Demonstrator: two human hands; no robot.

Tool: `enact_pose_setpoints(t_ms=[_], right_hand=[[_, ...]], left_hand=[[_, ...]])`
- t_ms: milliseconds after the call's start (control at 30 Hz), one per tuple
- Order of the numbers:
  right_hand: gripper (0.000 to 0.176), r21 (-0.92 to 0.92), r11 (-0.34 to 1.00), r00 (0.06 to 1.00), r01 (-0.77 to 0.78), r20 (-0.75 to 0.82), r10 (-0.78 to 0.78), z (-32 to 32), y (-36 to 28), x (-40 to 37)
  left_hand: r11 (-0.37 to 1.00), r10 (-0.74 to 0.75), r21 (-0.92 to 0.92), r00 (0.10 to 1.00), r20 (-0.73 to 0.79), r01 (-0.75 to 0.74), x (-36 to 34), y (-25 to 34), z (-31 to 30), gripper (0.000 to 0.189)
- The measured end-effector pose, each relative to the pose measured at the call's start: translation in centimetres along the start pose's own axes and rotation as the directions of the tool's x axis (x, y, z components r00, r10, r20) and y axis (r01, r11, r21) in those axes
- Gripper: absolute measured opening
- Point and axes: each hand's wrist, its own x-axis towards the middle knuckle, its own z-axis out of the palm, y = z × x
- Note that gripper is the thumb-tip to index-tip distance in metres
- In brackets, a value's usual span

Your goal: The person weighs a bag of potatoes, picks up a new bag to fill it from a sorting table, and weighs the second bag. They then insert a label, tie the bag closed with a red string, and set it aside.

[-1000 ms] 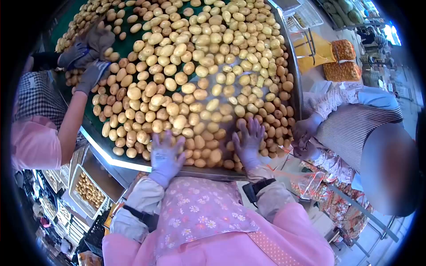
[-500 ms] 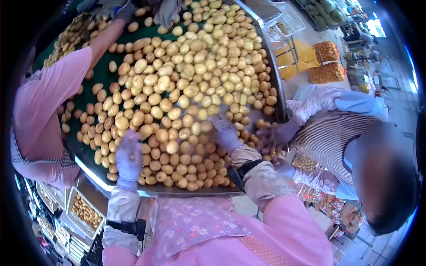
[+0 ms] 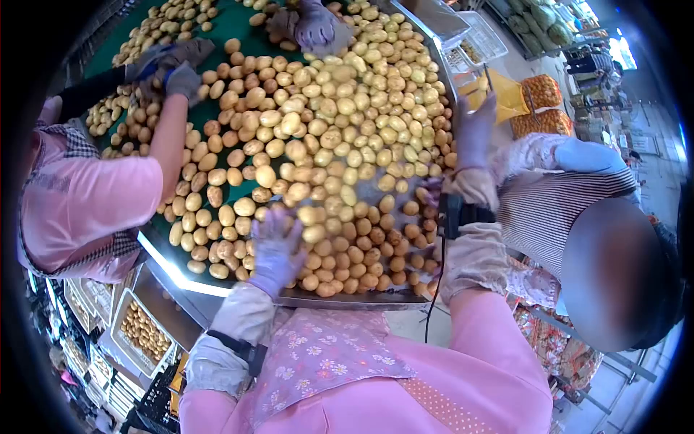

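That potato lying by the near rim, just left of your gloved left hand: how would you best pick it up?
Probably from above, pinching the potato across its narrow middle. It lies flat, oval, with neighbours crowding its far side, while the side toward the metal rim is free. The left hand is nearest.

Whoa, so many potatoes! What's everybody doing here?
People stand around a big table heaped with potatoes. The camera wearer's gloved left hand lies flat on the potatoes near the front edge. The right hand is lifted over the table's right side, too blurred to show whether it holds anything. A person with a pink sleeve reaches in from the left, and another gloved hand touches the far pile.
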Motion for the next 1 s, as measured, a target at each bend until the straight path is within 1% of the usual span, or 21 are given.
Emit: enact_pose_setpoints(t_ms=[33,67,100,133,167,233,300,367,400,467,500,533,600,667,700,733,800,833,900,967,1000], right_hand=[[0.065,0.333,0.921,0.967,-0.2,0.222,0.129,1.8,-0.4,-2.6],[0.067,0.409,0.896,0.947,-0.171,0.319,0.035,2.2,-2.9,-6.4],[0.053,0.683,0.632,0.851,-0.366,0.521,-0.07,5.2,-3.3,-11.5],[0.056,0.303,0.952,0.826,0.036,0.527,-0.199,4.1,-5.9,-15.4],[0.057,-0.032,0.995,0.668,0.099,0.743,-0.042,2.3,-9.5,-18.4],[0.058,0.122,0.979,0.735,0.162,0.647,-0.203,-3.0,-14.2,-23.4],[0.055,0.342,0.86,0.459,0.38,0.737,-0.496,-8.1,-13.7,-25.4],[0.048,0.429,0.799,0.45,0.421,0.666,-0.595,-9.7,-7.0,-29.2],[0.042,0.324,0.914,0.486,0.244,0.775,-0.404,-11.6,-5.8,-27.9],[0.042,-0.002,0.983,0.604,0.186,0.789,-0.112,-13.4,-5.5,-28.0],[0.041,-0.094,0.992,0.671,0.078,0.741,0.018,-13.7,-6.0,-28.6],[0.041,-0.091,0.993,0.667,0.081,0.745,0.014,-14.4,-7.4,-29.3],[0.038,0.48,0.822,0.344,0.308,0.749,-0.566,-15.3,-10.8,-30.8],[0.036,0.453,0.845,0.366,0.282,0.764,-0.532,-15.0,-7.8,-30.9],[0.035,0.429,0.862,0.389,0.271,0.77,-0.505,-14.1,-6.2,-30.2],[0.034,0.181,0.974,0.147,0.136,0.969,-0.201,-13.8,-7.3,-26.0],[0.035,0.05,0.98,0.661,0.193,0.731,-0.168,-10.7,-5.5,-25.8],[0.035,0.059,0.98,0.657,0.19,0.734,-0.171,-9.0,-7.1,-24.8],[0.041,0.52,0.819,0.773,-0.244,0.614,-0.159,-5.6,-13.3,-22.8],[0.045,0.378,0.9,0.394,0.216,0.81,-0.435,-2.4,-17.5,-25.3],[0.044,0.627,0.615,0.259,0.478,0.569,-0.78,-4.2,-17.7,-24.0]], left_hand=[[0.999,0.047,-0.031,0.989,0.14,-0.043,-1.1,1.9,-1.3,0.067],[0.993,0.117,-0.03,0.968,0.22,-0.113,-1.8,3.3,-0.7,0.064],[0.985,0.113,-0.153,0.977,0.18,-0.086,-2.8,4.5,-0.3,0.062],[0.973,0.181,-0.185,0.956,0.232,-0.14,-3.5,4.8,-0.5,0.058],[0.956,0.247,-0.226,0.927,0.283,-0.186,-4.3,5.1,-0.9,0.055],[0.93,0.308,-0.277,0.921,0.236,-0.24,-5.6,4.1,-0.8,0.049],[0.899,0.373,-0.318,0.907,0.197,-0.301,-7.1,2.1,-1.2,0.045],[0.907,0.324,-0.348,0.921,0.216,-0.238,-8.1,-0.1,-2.2,0.038],[0.907,0.321,-0.35,0.922,0.216,-0.234,-8.0,-1.1,-2.9,0.038],[0.965,0.152,-0.255,0.933,0.325,-0.068,-8.2,-3.6,-3.8,0.037],[0.949,0.279,-0.152,0.96,-0.006,-0.276,-9.5,-6.7,-0.7,0.038],[0.957,0.223,-0.173,0.972,-0.07,-0.232,-10.2,-7.7,-0.9,0.037],[0.964,0.162,-0.192,0.979,-0.128,-0.184,-10.4,-8.3,-2.4,0.037],[0.974,-0.086,-0.225,0.973,-0.216,0.036,-10.0,-8.8,-3.7,0.039],[0.974,-0.096,-0.22,0.972,-0.215,0.047,-9.7,-8.6,-3.7,0.039],[0.991,-0.099,-0.105,0.979,-0.181,0.081,-9.5,-7.4,-3.6,0.043],[0.99,-0.138,0.013,0.984,-0.109,0.14,-9.3,-4.5,-2.0,0.049],[0.986,-0.168,0.014,0.983,-0.073,0.169,-9.1,-2.7,-0.8,0.05],[0.993,-0.107,-0.043,0.987,0.122,0.113,-7.0,1.0,-2.3,0.053],[0.981,0.082,-0.193,0.937,0.34,-0.016,-5.5,3.4,-2.6,0.049],[0.983,0.064,-0.185,0.94,0.336,-0.001,-5.4,3.4,-2.6,0.049]])
